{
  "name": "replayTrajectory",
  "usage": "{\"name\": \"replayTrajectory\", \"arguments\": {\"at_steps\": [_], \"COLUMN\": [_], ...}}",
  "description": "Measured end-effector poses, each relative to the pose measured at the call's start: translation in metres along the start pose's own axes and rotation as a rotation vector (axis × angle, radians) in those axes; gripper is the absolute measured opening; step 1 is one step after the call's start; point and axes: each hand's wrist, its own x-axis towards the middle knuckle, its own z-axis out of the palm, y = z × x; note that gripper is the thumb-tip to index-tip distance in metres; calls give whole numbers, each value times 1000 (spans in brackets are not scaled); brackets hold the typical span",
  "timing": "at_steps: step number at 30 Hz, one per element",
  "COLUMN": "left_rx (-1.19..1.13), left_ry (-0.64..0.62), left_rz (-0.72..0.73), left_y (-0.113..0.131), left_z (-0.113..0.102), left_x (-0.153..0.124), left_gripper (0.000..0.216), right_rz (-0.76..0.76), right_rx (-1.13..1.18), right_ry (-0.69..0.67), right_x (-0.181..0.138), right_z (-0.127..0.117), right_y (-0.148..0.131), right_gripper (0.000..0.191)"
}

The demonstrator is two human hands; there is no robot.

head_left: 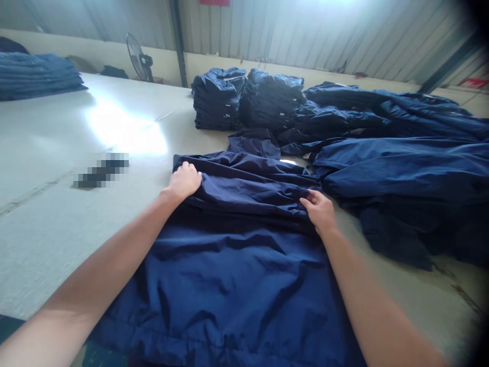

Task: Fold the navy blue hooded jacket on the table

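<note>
Far left: stack of cloth on the table; nearer, a dark item, blurred out. Left hand: fingers curled over the garment's far left corner, holding cloth. Garment: navy, spread on the table between the arms, folds bunched across its far part. Right hand: thumb and fingers pinch gathered cloth at the far right side. Right: loose pile. Judgement: even tension between both grips should level the creases; a harder pull on one side would likely skew the layers.
</note>
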Motion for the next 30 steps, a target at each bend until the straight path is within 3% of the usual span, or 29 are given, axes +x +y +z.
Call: {"name": "replayTrajectory", "arguments": {"at_steps": [4,8,11,14,17,20,25,30], "left_rx": [96,127,175,150,139,172,151,158], "left_ry": [-148,-227,-166,-15,25,-15,-58,-78], "left_rz": [14,-20,33,165,277,276,230,232], "left_y": [-3,-10,-7,-2,-1,-2,-4,-3], "left_z": [21,21,16,18,29,39,41,35], "left_x": [-2,0,1,2,1,0,1,2], "left_gripper": [88,91,77,62,65,78,84,76], "right_rz": [24,0,6,128,223,150,-47,-233], "right_rx": [33,104,119,215,403,469,268,-192], "right_ry": [70,104,127,151,127,21,45,78], "right_x": [0,-5,-7,-6,-6,-7,-7,-15], "right_z": [-3,-5,-4,-3,-3,-3,-4,-7], "right_y": [-5,-15,-19,-21,-23,-25,-18,-25], "right_gripper": [53,53,51,50,51,59,46,32]}}
